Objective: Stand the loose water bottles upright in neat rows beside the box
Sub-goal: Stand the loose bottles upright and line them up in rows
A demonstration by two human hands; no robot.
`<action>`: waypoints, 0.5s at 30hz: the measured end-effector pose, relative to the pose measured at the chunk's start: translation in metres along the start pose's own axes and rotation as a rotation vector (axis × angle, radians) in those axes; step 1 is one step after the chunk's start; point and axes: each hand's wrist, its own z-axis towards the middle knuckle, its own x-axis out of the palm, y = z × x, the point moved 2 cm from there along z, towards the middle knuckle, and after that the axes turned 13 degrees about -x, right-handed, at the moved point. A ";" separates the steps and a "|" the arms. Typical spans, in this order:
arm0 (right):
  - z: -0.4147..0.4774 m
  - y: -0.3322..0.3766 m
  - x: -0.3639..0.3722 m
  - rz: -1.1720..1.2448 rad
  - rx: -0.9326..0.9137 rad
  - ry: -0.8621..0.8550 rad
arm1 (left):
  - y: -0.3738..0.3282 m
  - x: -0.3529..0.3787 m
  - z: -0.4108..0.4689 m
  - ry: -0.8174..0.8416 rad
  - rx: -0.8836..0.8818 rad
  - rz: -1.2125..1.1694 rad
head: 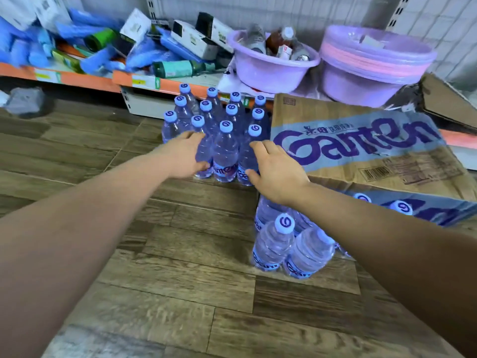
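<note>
As the bottles (225, 148) stand upright in rows on the floor (154, 254), just left of the box (361, 151), a person sets both hands against the front row. The left hand (184, 156) lies spread on a bottle near the row's left end. The right hand (277, 174) lies spread on the right-end bottle. Fingers look fairly straight, thumbs low by the labels, and neither hand pinches or lifts anything.

The move reads as a squeeze to close up the row. A near cluster (273, 244) of more bottles stands at the box's front corner, under the right forearm, not yet in the rows. Caps show inside the box.

The risk lies in the push. The bottles are tall, thin-walled and tightly packed, so pressure set high, or harder from one side, could tip a front bottle into the row behind and fell several. The right forearm passes close over the near cluster, where a dropped elbow could knock those over. Behind, a low shelf (77, 78) and purple basins (271, 71) hem in the rows, leaving little room to slide back.
</note>
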 end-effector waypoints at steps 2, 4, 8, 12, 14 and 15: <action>0.026 0.005 0.007 -0.011 -0.027 0.036 | 0.024 -0.002 0.014 -0.035 -0.029 -0.007; 0.051 0.011 0.015 -0.016 -0.043 0.067 | 0.047 -0.001 0.028 -0.066 -0.060 -0.012; 0.102 0.021 0.033 -0.016 -0.057 0.098 | 0.076 0.008 0.056 -0.083 -0.069 0.021; 0.146 0.032 0.052 0.008 -0.036 0.128 | 0.079 0.013 0.081 -0.086 -0.053 0.009; 0.163 0.036 0.057 0.016 -0.014 0.124 | 0.077 0.013 0.094 -0.093 -0.035 0.009; 0.170 0.036 0.059 0.018 -0.005 0.128 | 0.075 0.012 0.101 -0.099 -0.026 0.007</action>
